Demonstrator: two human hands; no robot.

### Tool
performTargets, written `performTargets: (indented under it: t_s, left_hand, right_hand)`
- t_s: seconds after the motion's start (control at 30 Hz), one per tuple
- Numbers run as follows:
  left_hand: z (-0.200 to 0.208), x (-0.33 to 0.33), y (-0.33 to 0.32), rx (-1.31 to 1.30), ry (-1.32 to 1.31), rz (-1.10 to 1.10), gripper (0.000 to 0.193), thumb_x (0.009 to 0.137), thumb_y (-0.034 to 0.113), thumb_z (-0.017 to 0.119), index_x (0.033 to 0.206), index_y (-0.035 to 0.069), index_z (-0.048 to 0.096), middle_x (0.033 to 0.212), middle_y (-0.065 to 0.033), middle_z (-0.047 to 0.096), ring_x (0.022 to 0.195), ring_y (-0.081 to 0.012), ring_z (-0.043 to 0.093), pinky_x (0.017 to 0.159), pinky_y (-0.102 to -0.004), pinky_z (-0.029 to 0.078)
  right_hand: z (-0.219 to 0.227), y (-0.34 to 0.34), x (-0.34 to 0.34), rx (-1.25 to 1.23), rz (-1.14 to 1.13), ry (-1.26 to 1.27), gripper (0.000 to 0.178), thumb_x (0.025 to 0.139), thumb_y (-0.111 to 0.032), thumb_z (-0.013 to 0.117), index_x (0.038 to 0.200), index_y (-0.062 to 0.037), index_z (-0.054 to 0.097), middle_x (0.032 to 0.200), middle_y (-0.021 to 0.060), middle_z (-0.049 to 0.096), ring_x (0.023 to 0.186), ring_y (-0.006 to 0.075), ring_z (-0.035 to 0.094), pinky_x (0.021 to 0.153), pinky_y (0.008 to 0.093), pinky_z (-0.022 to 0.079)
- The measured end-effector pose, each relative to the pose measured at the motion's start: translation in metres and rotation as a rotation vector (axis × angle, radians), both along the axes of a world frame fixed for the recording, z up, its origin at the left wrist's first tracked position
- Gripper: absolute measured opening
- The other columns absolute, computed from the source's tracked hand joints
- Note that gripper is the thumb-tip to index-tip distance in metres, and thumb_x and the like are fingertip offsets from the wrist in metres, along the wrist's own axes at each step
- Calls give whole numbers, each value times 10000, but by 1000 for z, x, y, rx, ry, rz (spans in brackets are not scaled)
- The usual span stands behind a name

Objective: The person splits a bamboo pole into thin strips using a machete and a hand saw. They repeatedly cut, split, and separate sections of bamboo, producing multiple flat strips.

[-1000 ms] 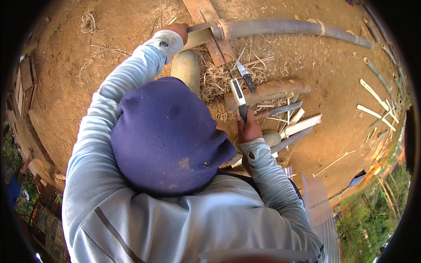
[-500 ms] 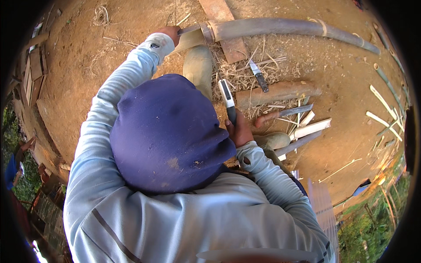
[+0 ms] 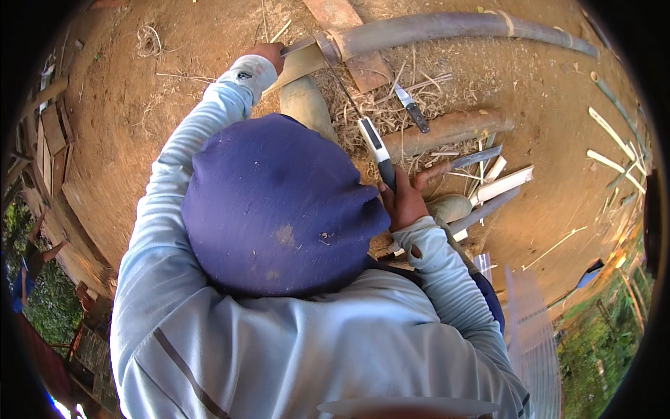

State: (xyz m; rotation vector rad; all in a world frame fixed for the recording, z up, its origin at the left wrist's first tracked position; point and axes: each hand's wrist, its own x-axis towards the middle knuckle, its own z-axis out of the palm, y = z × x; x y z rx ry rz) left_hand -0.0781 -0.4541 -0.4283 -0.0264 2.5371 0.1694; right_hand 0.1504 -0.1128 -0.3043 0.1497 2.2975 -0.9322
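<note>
My left hand (image 3: 270, 56) is closed around the near left end of a thick purple-grey bamboo pole (image 3: 433, 31), beside a pale tan section (image 3: 300, 66). In my closed right hand (image 3: 405, 202) is a handsaw (image 3: 375, 138) with a white and black handle. Its thin dark blade slants up and left to the pole near the joint by my left hand. Whether the teeth are in a cut is too small to tell. A trousered leg (image 3: 307, 105) is under the pole's left end.
A flat reddish board (image 3: 366, 70) lies under the pole. Shavings surround a black-handled knife (image 3: 412, 109). Right of them are a short log (image 3: 447, 133), a large wooden-handled blade (image 3: 474, 157) and split bamboo pieces (image 3: 506, 184). Pale strips (image 3: 614, 133) and a green pole (image 3: 614, 108) lie far right.
My right hand has drawn the saw back, down and to the right, and more of its blade shows. My left hand keeps its grip on the pole's end. The view has shifted slightly.
</note>
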Motion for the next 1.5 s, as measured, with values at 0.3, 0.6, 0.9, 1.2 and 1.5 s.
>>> performTargets:
  t_s: [0.3, 0.6, 0.9, 1.2, 1.5]
  left_hand:
    - [-8, 9, 1, -18, -40, -6, 352, 942, 235, 501, 1250, 146, 647, 1176, -187, 681, 1101, -386, 649, 950, -475, 521]
    - [-25, 15, 10, 45, -66, -101, 337, 945, 211, 507, 1229, 110, 655, 1123, -209, 693, 1022, -407, 671, 900, -491, 540]
    - [7, 39, 35, -27, -109, -53, 349, 945, 231, 500, 1238, 137, 664, 1163, -170, 694, 1061, -366, 676, 925, -470, 546]
    - [17, 10, 20, -105, 17, 108, 461, 909, 398, 647, 1304, 162, 625, 1236, -129, 677, 1137, -343, 648, 962, -473, 525]
    - [-2, -5, 3, -46, -48, 68, 526, 865, 470, 705, 1283, 158, 637, 1216, -135, 684, 1113, -362, 655, 960, -497, 518]
  right_hand:
    - [-13, -21, -28, -75, 74, 10, 390, 1005, -322, 523, 1288, -64, 449, 944, 305, 664, 906, 520, 623, 786, 541, 494]
    - [-54, -31, -42, 20, 85, -46, 365, 1014, -368, 499, 1211, -63, 466, 931, 308, 660, 916, 521, 616, 788, 553, 484]
    - [-94, -8, -9, 39, 93, -63, 403, 1010, -399, 496, 1256, -83, 449, 949, 306, 664, 905, 518, 627, 785, 550, 496]
    - [-96, -60, -50, -23, 27, -77, 460, 987, -410, 522, 1192, -13, 414, 943, 334, 655, 924, 527, 623, 821, 563, 484]
    - [-71, -47, -60, -12, 99, -27, 435, 985, -385, 539, 1204, -27, 425, 931, 330, 654, 898, 533, 619, 786, 573, 484]
